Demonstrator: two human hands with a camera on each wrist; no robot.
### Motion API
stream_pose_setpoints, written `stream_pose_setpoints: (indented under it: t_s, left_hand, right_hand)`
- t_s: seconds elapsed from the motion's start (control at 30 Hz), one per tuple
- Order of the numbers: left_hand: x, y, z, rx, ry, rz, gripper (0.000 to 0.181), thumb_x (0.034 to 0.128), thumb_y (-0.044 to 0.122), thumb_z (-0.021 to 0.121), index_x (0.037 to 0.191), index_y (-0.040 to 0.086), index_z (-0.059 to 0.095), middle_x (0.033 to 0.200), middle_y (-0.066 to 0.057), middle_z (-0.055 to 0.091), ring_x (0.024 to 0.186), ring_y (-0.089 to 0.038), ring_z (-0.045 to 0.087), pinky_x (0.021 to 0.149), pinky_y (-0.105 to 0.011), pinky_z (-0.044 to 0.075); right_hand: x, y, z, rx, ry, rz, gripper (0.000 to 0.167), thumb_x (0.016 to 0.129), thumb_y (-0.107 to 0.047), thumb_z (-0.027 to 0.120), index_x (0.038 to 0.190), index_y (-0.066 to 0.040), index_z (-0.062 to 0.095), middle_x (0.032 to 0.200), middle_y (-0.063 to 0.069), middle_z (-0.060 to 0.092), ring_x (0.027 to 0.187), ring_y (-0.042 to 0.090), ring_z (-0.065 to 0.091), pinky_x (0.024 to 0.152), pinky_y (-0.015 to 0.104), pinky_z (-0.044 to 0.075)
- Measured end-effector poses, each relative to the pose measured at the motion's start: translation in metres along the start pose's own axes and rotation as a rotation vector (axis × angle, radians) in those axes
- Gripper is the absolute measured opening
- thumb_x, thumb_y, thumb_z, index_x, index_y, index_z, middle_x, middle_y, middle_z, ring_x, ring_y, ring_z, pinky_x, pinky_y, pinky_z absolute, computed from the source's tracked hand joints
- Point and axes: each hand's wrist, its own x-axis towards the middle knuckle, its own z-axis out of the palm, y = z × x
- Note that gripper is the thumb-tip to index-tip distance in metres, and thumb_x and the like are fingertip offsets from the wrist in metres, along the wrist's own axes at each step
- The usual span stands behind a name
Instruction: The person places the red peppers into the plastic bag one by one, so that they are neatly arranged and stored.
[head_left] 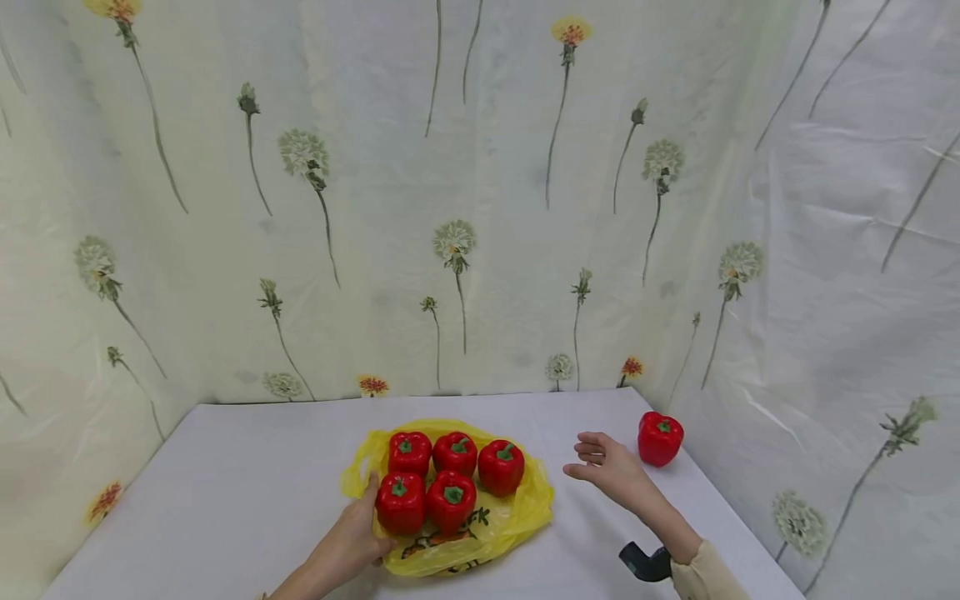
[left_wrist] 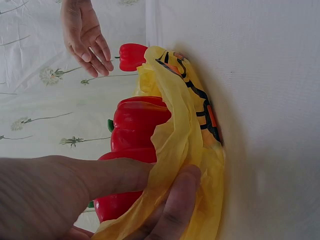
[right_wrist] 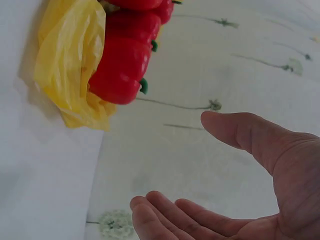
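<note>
Several shiny red bell peppers [head_left: 453, 495] with green stems sit together in a yellow plastic bag [head_left: 525, 510], whose mouth is spread wide around them. My left hand [head_left: 351, 525] grips the bag's left edge; in the left wrist view the film runs between thumb and fingers, beside the nearest pepper [left_wrist: 140, 122]. To the right of the bag, my right hand [head_left: 615, 473] hovers with thumb and fingers apart, holding nothing. The right wrist view shows its empty palm [right_wrist: 295, 185] facing the bag [right_wrist: 70, 60]. One lone red bell pepper [head_left: 660, 439] lies just beyond the right hand.
The white table [head_left: 247, 475] ends in front of a pale curtain [head_left: 390, 192] printed with dandelions, which also hangs along both sides. The lone pepper is close to the table's right edge. A black device [head_left: 645, 562] is at my right wrist.
</note>
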Motion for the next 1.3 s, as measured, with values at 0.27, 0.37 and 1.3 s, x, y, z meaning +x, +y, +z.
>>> stream_pose_setpoints:
  t_s: [0.27, 0.37, 1.3]
  left_hand:
    - [0.0, 0.0, -0.001, -0.004, -0.004, -0.004, 0.106, 0.07, -0.006, 0.077, 0.148, -0.014, 0.007, 0.136, -0.039, 0.043, 0.056, -0.017, 0.06, 0.052, -0.031, 0.054]
    - [0.0, 0.0, -0.001, -0.01, -0.009, -0.005, 0.106, 0.0699, -0.007, 0.077, 0.148, -0.014, 0.007, 0.137, -0.039, 0.043, 0.057, -0.017, 0.06, 0.052, -0.031, 0.054]
    - [0.001, -0.001, 0.0, -0.037, -0.015, 0.009, 0.105, 0.0703, -0.007, 0.076, 0.148, -0.014, 0.006, 0.14, -0.039, 0.039, 0.06, -0.016, 0.059, 0.054, -0.031, 0.055]
  right_hand:
    - [0.006, 0.005, -0.017, -0.02, 0.056, 0.016, 0.083, 0.078, -0.043, 0.077, 0.137, 0.002, 0.043, 0.134, 0.026, 0.054, 0.123, 0.042, 0.052, 0.089, 0.044, 0.055]
    - [0.008, 0.008, -0.022, -0.024, 0.066, 0.015, 0.084, 0.078, -0.045, 0.077, 0.138, 0.003, 0.042, 0.135, 0.027, 0.052, 0.124, 0.043, 0.051, 0.089, 0.044, 0.055]
    - [0.024, 0.04, -0.074, -0.024, 0.16, 0.07, 0.099, 0.084, -0.047, 0.07, 0.151, 0.002, 0.015, 0.152, 0.031, 0.024, 0.136, 0.047, 0.027, 0.103, 0.06, 0.041]
